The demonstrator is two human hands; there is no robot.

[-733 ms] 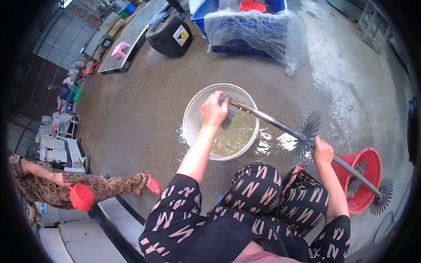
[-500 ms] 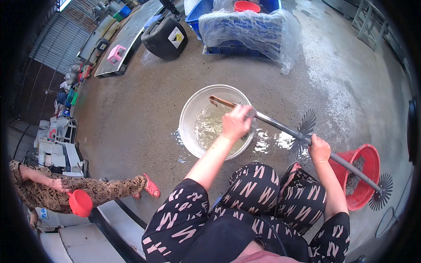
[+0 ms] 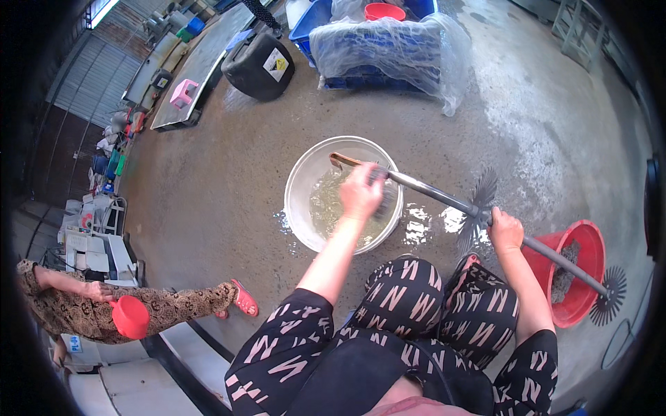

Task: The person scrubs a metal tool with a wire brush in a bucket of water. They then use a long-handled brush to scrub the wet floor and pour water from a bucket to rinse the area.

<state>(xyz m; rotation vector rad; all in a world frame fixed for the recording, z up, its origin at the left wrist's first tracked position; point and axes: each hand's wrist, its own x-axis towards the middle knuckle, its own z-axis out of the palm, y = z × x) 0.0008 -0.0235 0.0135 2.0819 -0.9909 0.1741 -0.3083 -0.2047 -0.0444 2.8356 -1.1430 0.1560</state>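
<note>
A long grey shaft (image 3: 437,195) with fan-like bladed discs slants across in front of me, its copper-coloured forked end (image 3: 345,159) over a white tub (image 3: 297,225) of water. My right hand (image 3: 506,229) is closed round the shaft, just beside the middle bladed disc (image 3: 479,208). Near the forked end, my left hand (image 3: 361,194) is blurred, its fingers bent in at the shaft and a dark bladed part; what they grip is hidden. The shaft's far right end, with another bladed disc (image 3: 608,296), extends past a tilted red bucket (image 3: 590,243) holding grey material.
A person at left holds a red scoop (image 3: 130,317). Further off stand a black jerrycan (image 3: 258,66), a blue crate (image 3: 374,75) draped with clear plastic, and a low platform with a pink stool (image 3: 184,93). The concrete floor (image 3: 229,173) is wet around the tub.
My left hand has shifted slightly left and down at the shaft's forked end. My right hand keeps its grip. The view has shifted a little, and the person's red scoop has barely moved.
</note>
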